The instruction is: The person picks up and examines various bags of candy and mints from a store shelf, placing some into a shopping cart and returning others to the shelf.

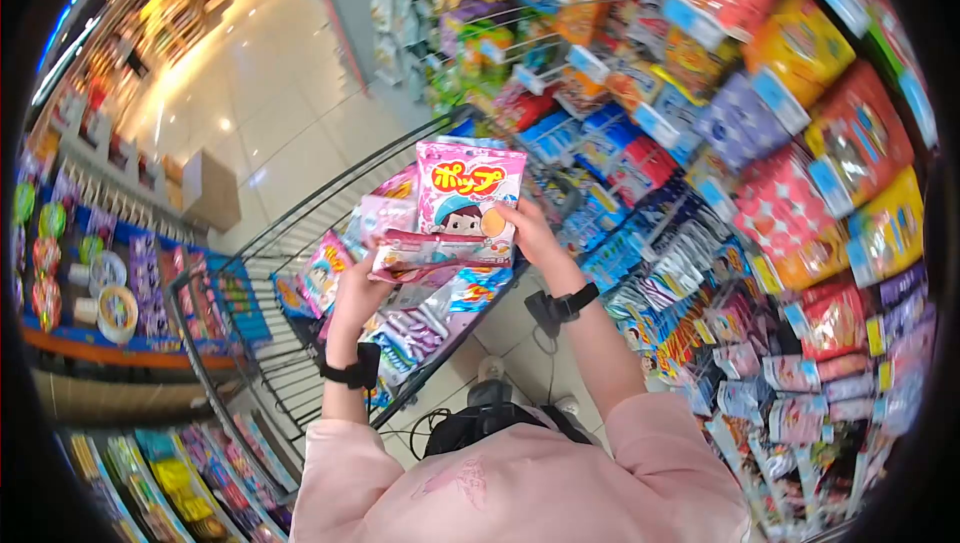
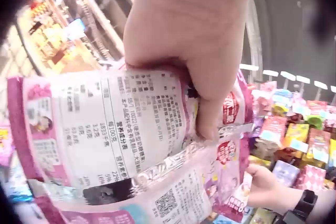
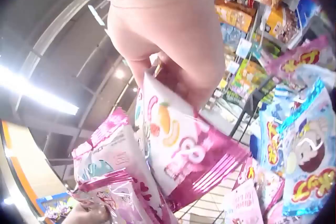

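Observation:
In front of the chest, over a shopping cart (image 1: pixel 255 248), my right hand (image 1: pixel 527 228) pinches the right edge of a pink candy bag (image 1: pixel 468 168) with a cartoon face in a blue cap. The right wrist view shows its fingers curled at the top of a white and pink bag (image 3: pixel 181 140). My left hand (image 1: pixel 362 293) grips pink candy bags (image 1: pixel 425 251) just below and in front. In the left wrist view its thumb lies over a bag back (image 2: pixel 142 124) printed with a nutrition table. The two hands' bags overlap.
Inside the cart lie several candy bags, among them a pink one (image 1: pixel 328 273) and blue ones (image 3: pixel 307 155). Racks of snack bags (image 1: pixel 780 173) rise close on the right. A low display shelf (image 1: pixel 110 303) stands left, and tiled floor (image 1: pixel 290 113) stretches ahead.

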